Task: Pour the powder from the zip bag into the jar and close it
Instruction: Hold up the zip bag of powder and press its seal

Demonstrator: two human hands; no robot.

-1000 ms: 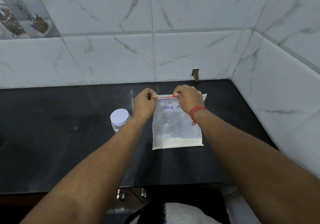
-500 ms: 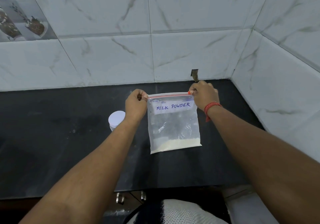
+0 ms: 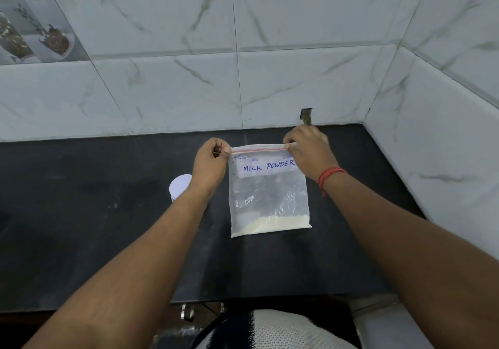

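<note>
A clear zip bag (image 3: 268, 194) labelled "MILK POWDER" hangs upright over the black counter (image 3: 81, 227), with pale powder settled along its bottom. My left hand (image 3: 212, 163) pinches the bag's top left corner at the red zip strip. My right hand (image 3: 310, 150) pinches the top right corner of the same strip. A jar with a white lid (image 3: 180, 186) stands on the counter just left of the bag, mostly hidden behind my left forearm.
White marble-patterned tiled walls close the counter at the back and on the right (image 3: 432, 146). A small notch (image 3: 306, 116) sits in the back wall tile just above the counter. The counter's front edge runs near my body.
My right hand slid along the zip strip from near the middle to the right corner, uncovering the full label. The bag and both hands rose slightly in view.
</note>
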